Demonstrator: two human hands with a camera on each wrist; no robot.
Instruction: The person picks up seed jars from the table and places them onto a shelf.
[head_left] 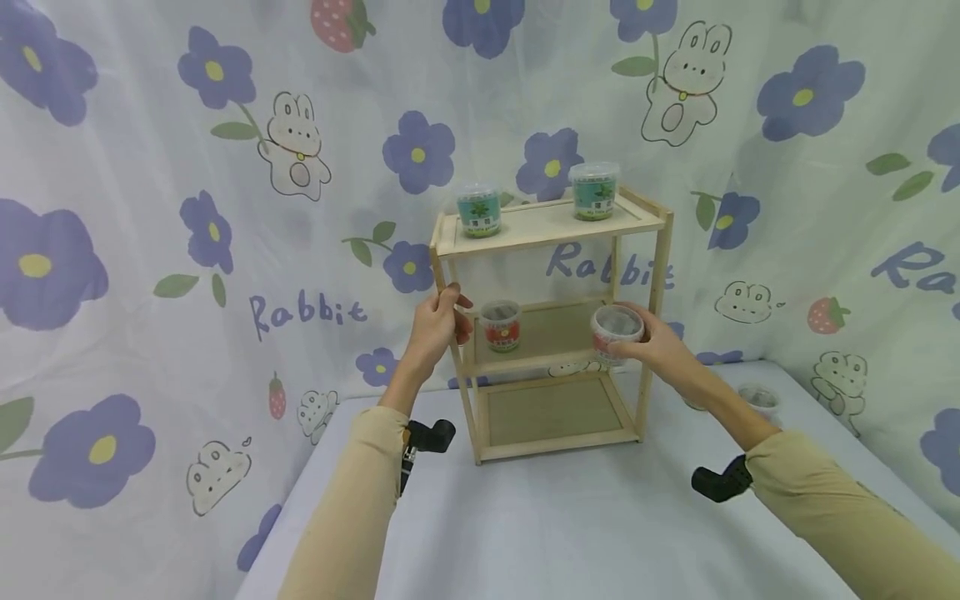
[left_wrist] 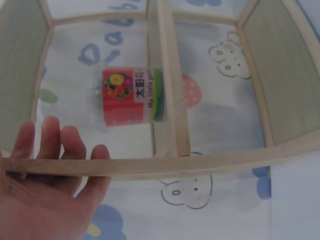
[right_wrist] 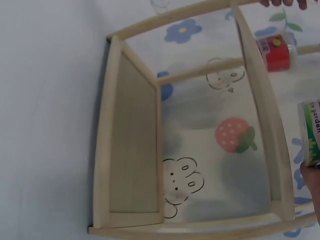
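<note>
My right hand (head_left: 654, 343) grips a plastic cup (head_left: 606, 321) with a pink label, at the right part of the middle shelf (head_left: 558, 332). In the right wrist view only the green-printed end of this cup (right_wrist: 311, 132) shows, at the right edge. My left hand (head_left: 438, 321) holds the wooden rack's left front post (left_wrist: 135, 166), its fingers (left_wrist: 75, 142) passing behind it. Beside that hand, a red-labelled plastic cup (head_left: 501, 327) stands upright on the middle shelf's left side; it appears sideways in the left wrist view.
Two teal-labelled lidded cups (head_left: 480, 212) (head_left: 595, 192) stand on the top shelf (head_left: 536, 221). Below is the bottom shelf (head_left: 555, 410). Another clear cup (head_left: 759, 398) stands on the white table (head_left: 570, 517) at the right, partly behind my right forearm. A patterned curtain (head_left: 300, 233) hangs behind.
</note>
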